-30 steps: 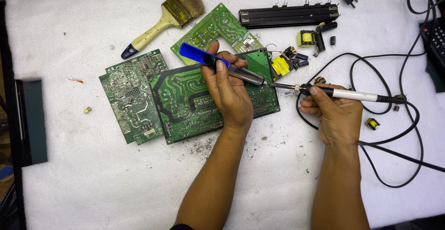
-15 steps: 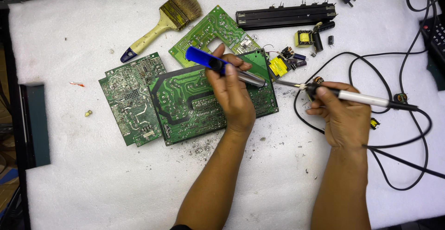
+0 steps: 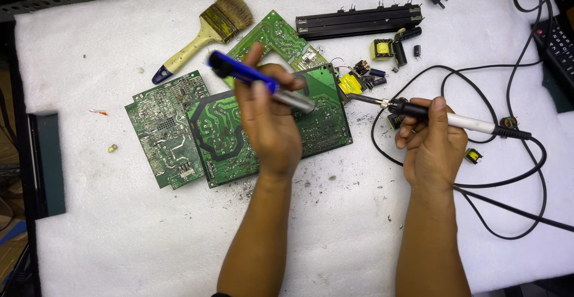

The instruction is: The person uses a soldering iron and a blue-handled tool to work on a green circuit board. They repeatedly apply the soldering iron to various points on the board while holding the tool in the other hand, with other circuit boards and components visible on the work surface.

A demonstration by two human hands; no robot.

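Observation:
My left hand (image 3: 269, 123) grips a blue and silver desoldering pump (image 3: 257, 81), held slanted above a large green circuit board (image 3: 221, 135) that lies solder side up. My right hand (image 3: 433, 144) holds a soldering iron (image 3: 442, 117) with a white handle; its metal tip points left toward the board's right edge, near yellow and dark loose components (image 3: 359, 78). A second green board (image 3: 161, 123) lies against the left side of the large one. A third board (image 3: 278, 37) lies behind them.
A paintbrush (image 3: 203, 31) with a pale handle lies at the back left. A long black heat sink bar (image 3: 359, 20) lies at the back. Black cables (image 3: 508, 177) loop over the right side of the white mat. Dark debris dots the mat below the boards.
My left hand has lifted the pump up and leftward off the board. My right hand with the iron has drawn slightly back to the right.

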